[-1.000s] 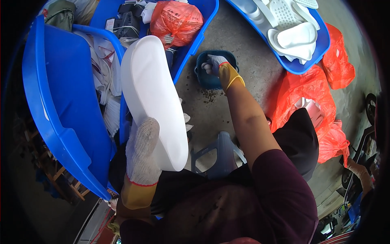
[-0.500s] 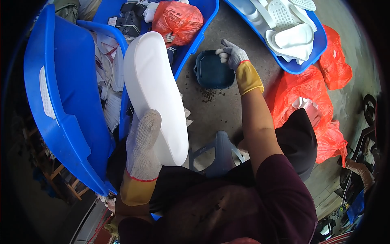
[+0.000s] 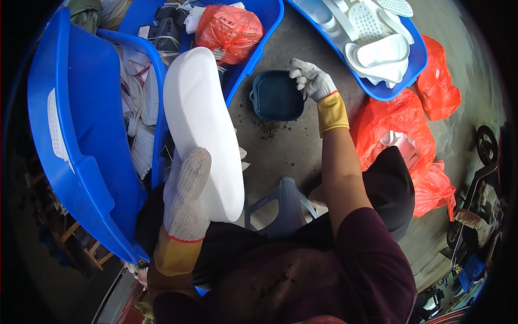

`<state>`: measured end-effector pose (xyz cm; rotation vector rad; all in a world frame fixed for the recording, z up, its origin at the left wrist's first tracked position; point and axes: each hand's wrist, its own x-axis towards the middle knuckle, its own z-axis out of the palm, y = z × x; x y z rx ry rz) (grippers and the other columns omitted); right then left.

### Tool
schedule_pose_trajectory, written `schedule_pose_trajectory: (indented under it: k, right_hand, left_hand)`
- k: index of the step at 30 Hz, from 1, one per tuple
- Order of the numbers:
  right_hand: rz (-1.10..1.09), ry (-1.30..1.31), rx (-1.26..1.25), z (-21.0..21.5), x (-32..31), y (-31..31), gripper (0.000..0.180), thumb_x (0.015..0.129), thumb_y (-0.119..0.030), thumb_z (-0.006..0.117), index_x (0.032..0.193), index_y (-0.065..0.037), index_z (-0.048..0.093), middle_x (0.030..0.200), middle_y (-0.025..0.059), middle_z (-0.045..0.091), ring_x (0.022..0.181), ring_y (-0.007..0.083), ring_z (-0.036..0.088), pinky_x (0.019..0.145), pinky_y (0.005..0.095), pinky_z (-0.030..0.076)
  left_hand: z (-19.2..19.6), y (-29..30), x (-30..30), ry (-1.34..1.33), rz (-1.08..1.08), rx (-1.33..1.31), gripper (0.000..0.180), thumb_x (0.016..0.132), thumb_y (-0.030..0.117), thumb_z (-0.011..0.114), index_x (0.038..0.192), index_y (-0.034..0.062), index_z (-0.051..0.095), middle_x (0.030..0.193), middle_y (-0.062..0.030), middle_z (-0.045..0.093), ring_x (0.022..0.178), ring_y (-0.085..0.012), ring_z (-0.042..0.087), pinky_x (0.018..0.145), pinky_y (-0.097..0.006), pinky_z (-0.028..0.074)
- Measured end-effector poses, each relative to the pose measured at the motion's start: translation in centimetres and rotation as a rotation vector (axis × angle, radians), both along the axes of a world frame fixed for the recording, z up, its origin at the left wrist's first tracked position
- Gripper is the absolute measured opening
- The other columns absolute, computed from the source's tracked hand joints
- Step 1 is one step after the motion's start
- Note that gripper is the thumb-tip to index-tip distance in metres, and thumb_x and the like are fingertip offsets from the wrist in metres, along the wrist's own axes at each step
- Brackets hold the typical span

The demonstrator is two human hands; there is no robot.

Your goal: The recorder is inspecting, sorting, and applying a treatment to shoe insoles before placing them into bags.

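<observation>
My left hand (image 3: 187,194), in a knitted white glove with a yellow cuff, grips a long, smooth, curved white plastic piece (image 3: 208,119) near its lower end. The thumb lies along the near side; the other fingers are mostly hidden behind the piece, with a few white fingertips at its right edge. My right hand (image 3: 313,79), gloved the same way, is stretched forward over the right rim of a dark teal basin (image 3: 278,96) on the floor. Its fingers are bent and somewhat apart, and nothing shows in them.
Blue tubs (image 3: 43,135) with white parts, dark packs and a red bag (image 3: 229,33) crowd the left. At upper right, another blue tub (image 3: 386,96) holds white plastic pieces. Red plastic bags (image 3: 391,121) lie at right. A grey stool (image 3: 283,208) stands between my legs.
The whole view has shifted slightly. My right hand has moved a little nearer and turned, its fingers more bent. My left hand keeps its hold on the white plastic piece.
</observation>
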<state>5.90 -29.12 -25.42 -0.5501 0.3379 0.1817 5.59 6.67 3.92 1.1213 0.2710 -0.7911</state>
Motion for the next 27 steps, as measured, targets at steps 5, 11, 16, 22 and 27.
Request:
schedule_pose_trajectory:
  k: [5,11,16,22,27]
  right_hand:
    - [-0.107,0.142,-0.159,2.5,-0.6,-0.1,0.032,0.099,-0.005,0.059,0.131,0.000,0.065,0.089,0.0106,0.070,0.062,0.0101,0.056,0.058,0.0247,0.051]
    - [0.364,0.647,-1.437,-2.1,-1.7,-2.7,0.073,0.091,-0.002,0.059,0.159,-0.028,0.049,0.089,0.0137,0.075,0.065,0.0174,0.066,0.058,0.0334,0.055]
    - [0.715,0.748,-1.467,-6.6,-5.4,-4.6,0.077,0.088,-0.003,0.061,0.159,-0.032,0.048,0.093,0.0153,0.076,0.067,0.0210,0.068,0.061,0.0351,0.056]
    - [0.800,0.840,-1.967,-4.0,-7.5,0.7,0.075,0.099,-0.012,0.058,0.165,-0.032,0.030,0.124,0.0164,0.075,0.110,0.0343,0.075,0.090,0.0479,0.060]
    - [0.955,0.970,-1.904,-5.8,-9.1,3.2,0.061,0.105,-0.020,0.050,0.164,-0.028,0.034,0.124,0.0102,0.076,0.113,0.0321,0.075,0.091,0.0454,0.058]
  left_hand:
    - [2.1,-1.0,0.2,0.016,-0.068,0.046,0.055,0.108,0.026,0.056,0.150,-0.0064,0.043,0.136,-0.0160,0.064,0.117,-0.0217,0.067,0.102,-0.030,0.052]
    - [0.4,0.0,0.1,0.021,0.002,0.076,0.070,0.101,0.030,0.070,0.154,-0.0032,0.039,0.136,-0.0272,0.060,0.112,-0.0406,0.070,0.094,-0.054,0.062]
    - [1.0,-1.7,0.4,0.123,0.043,0.058,0.073,0.100,0.033,0.071,0.154,-0.0031,0.039,0.134,-0.0271,0.061,0.110,-0.0401,0.071,0.092,-0.054,0.063]
    - [0.4,-0.5,0.0,0.057,0.023,0.091,0.075,0.098,0.039,0.072,0.154,-0.0014,0.041,0.132,-0.0245,0.063,0.109,-0.0350,0.072,0.087,-0.049,0.065]
    - [0.1,-1.0,-0.1,0.103,0.016,0.115,0.077,0.097,0.043,0.073,0.154,0.0006,0.042,0.129,-0.0219,0.065,0.109,-0.0317,0.072,0.082,-0.046,0.066]
